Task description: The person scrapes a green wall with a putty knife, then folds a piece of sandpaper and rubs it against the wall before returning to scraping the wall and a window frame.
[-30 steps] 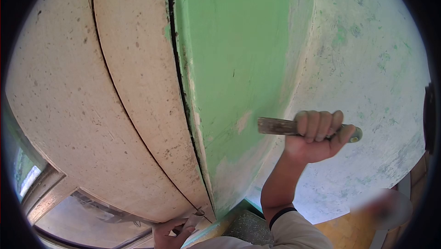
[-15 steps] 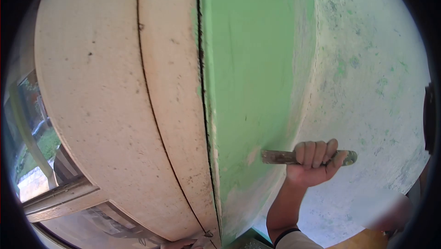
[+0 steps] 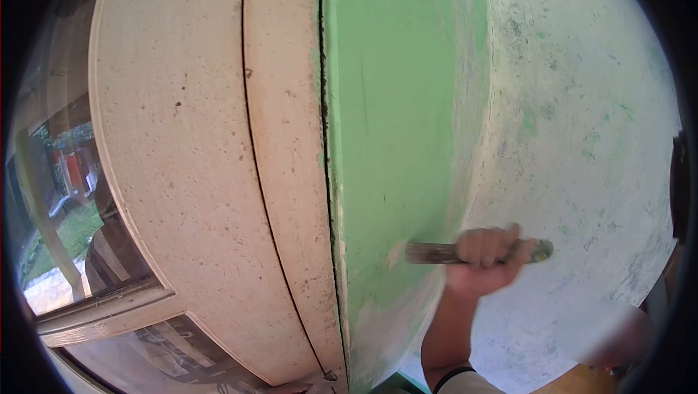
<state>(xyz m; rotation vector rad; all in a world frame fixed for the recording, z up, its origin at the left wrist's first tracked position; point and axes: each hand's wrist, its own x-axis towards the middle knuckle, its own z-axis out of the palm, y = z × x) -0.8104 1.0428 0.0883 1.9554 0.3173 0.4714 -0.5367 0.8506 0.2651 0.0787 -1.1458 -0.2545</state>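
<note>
My right hand (image 3: 487, 259) is closed around the handle of a scraper (image 3: 430, 252), with fingers curled over it and the palm side toward me. The tool lies almost level, and its flat, worn end points left to the green wall strip (image 3: 396, 125). A pale scraped patch (image 3: 395, 254) shows right at that end. The rounded butt of the handle sticks out on the right of my fist, in front of the whitish, patchy wall (image 3: 574, 176). Slight motion blur covers the hand and tool. My left hand is out of view.
To the left stands a cream panel (image 3: 182, 176) with dark seams, bordering the green strip. Glass window panes (image 3: 65, 212) at far left show a yard. A person's blurred head (image 3: 618, 336) is at lower right. A pinkish shape is cut off at the bottom edge.
My right hand and the scraper have shifted slightly left and a little down in the view. The panel and window have slid right as the camera turned.
</note>
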